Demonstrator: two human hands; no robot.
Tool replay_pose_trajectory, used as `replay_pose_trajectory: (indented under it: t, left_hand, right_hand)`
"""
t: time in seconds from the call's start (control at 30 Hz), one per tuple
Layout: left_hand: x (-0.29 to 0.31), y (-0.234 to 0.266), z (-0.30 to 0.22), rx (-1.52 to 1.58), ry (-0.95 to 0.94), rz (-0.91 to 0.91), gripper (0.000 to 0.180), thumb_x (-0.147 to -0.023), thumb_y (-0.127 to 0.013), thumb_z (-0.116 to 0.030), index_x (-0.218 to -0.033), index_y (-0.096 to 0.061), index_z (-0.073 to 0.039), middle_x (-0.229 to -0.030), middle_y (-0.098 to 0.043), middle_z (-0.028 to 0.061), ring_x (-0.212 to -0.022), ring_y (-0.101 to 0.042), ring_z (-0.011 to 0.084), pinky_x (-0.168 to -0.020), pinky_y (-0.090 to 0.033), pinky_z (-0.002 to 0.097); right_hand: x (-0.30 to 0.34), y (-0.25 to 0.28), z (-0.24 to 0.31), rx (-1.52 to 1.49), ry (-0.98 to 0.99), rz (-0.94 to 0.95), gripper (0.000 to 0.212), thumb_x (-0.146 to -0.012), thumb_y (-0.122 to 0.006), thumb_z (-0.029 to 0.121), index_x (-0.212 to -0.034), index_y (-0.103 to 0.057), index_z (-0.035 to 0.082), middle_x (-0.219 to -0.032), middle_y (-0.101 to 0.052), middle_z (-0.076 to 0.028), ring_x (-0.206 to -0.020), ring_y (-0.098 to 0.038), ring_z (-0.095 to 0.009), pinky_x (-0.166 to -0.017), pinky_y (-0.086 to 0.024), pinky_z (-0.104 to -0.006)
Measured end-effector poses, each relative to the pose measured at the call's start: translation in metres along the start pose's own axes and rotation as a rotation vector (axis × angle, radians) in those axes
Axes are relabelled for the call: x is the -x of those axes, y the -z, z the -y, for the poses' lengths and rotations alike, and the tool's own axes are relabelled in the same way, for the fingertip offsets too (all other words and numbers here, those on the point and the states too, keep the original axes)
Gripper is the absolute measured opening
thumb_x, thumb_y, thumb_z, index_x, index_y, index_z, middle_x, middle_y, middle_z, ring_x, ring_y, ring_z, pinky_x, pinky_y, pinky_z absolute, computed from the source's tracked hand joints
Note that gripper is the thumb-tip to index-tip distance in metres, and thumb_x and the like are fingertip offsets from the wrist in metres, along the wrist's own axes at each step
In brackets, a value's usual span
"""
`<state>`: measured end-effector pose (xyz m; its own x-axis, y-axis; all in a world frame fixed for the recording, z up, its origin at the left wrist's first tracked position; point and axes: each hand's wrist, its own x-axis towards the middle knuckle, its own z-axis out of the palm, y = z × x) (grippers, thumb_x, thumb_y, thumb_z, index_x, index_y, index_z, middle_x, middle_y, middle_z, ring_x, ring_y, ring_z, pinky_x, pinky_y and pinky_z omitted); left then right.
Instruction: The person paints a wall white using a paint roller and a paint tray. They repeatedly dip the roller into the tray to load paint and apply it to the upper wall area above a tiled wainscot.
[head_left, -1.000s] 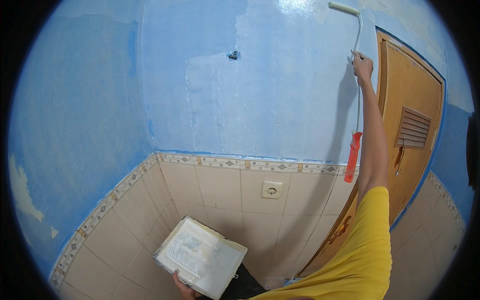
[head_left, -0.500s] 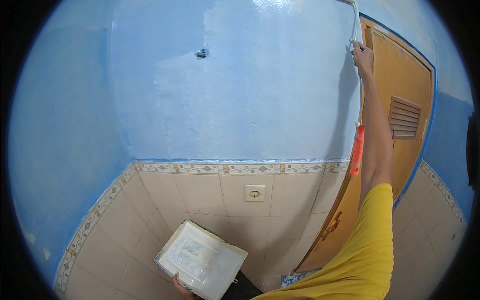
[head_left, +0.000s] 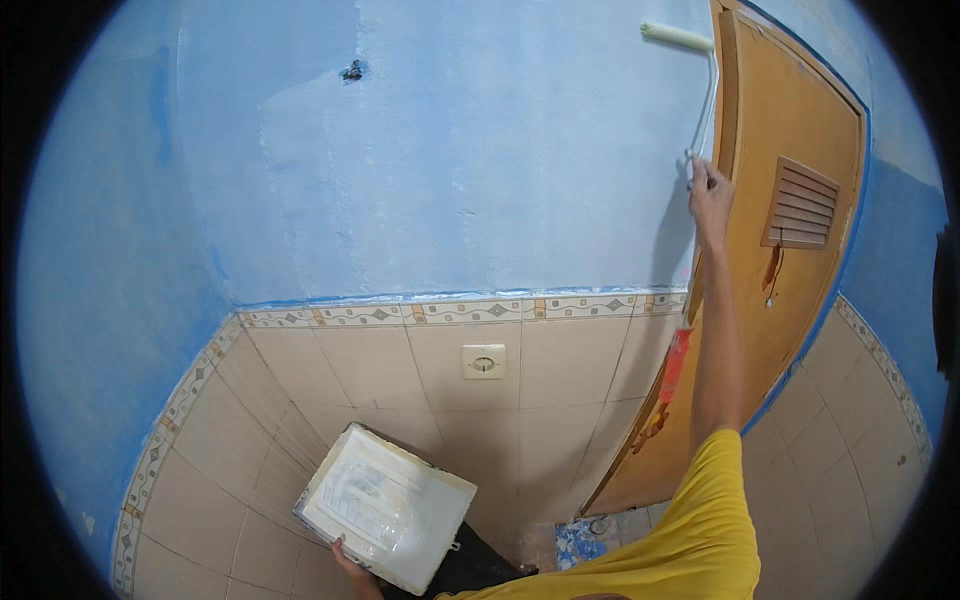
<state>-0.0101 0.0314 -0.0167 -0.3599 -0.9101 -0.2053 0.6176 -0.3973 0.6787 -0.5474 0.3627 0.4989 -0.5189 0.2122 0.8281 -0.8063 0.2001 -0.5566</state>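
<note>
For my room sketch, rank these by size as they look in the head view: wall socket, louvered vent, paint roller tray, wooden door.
Largest to smallest:
1. Wooden door
2. Paint roller tray, perhaps enlarged by nearness to the camera
3. Louvered vent
4. Wall socket

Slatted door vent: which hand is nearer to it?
Right. The right hand, holding the paint roller, is left of the slatted door vent in the picture; the left hand, at the edge of the paint tray, is far below and to the left.
</note>
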Motion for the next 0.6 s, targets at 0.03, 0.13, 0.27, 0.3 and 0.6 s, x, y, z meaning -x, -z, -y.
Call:
replay_pose_trajectory:
  t: [0.03,0.13,0.27,0.3,0.6]
  left_hand:
    - [0.003,-0.007,0.000,0.003,0.035,-0.009,0.076,-0.071,-0.046,-0.047,-0.132,-0.028,-0.005,-0.130,-0.037,0.0161,-0.113,-0.039,0.0353,-0.092,-0.034,0.0440]
    - [0.009,-0.015,-0.005,-0.026,0.087,-0.042,0.076,-0.071,-0.046,-0.046,-0.132,-0.029,-0.005,-0.129,-0.038,0.0161,-0.112,-0.040,0.0352,-0.091,-0.035,0.0438]
    - [0.006,-0.012,-0.006,-0.084,0.031,-0.082,0.075,-0.070,-0.047,-0.045,-0.131,-0.030,-0.006,-0.128,-0.039,0.0161,-0.111,-0.041,0.0348,-0.090,-0.036,0.0433]
    - [0.005,-0.015,-0.006,-0.073,0.018,-0.091,0.074,-0.070,-0.047,-0.045,-0.131,-0.030,-0.006,-0.127,-0.039,0.0161,-0.111,-0.042,0.0347,-0.090,-0.036,0.0431]
    - [0.003,0.011,0.001,0.023,0.032,-0.127,0.074,-0.068,-0.050,-0.042,-0.130,-0.031,-0.007,-0.126,-0.040,0.0151,-0.111,-0.041,0.0343,-0.091,-0.035,0.0435]
  right_hand:
    - [0.015,0.002,-0.006,0.009,-0.008,-0.004,0.029,-0.088,-0.050,0.024,-0.103,-0.062,0.002,-0.067,-0.056,-0.008,-0.062,-0.046,-0.009,-0.057,-0.040,-0.0258]
    - [0.024,0.002,-0.011,-0.023,-0.020,-0.008,0.029,-0.087,-0.050,0.023,-0.103,-0.062,0.003,-0.072,-0.060,-0.011,-0.067,-0.049,-0.011,-0.062,-0.042,-0.0270]
    - [-0.011,-0.002,0.018,-0.028,0.017,0.013,0.029,-0.087,-0.051,0.023,-0.104,-0.062,0.002,-0.073,-0.061,-0.012,-0.071,-0.053,-0.013,-0.065,-0.044,-0.0290]
    - [-0.032,0.001,0.025,0.020,0.041,-0.008,0.029,-0.086,-0.051,0.023,-0.103,-0.062,0.002,-0.072,-0.060,-0.012,-0.069,-0.053,-0.013,-0.064,-0.044,-0.0292]
    - [-0.100,-0.013,0.062,-0.011,-0.042,-0.008,0.030,-0.085,-0.052,0.025,-0.101,-0.063,0.003,-0.071,-0.062,-0.014,-0.063,-0.053,-0.016,-0.062,-0.043,-0.0286]
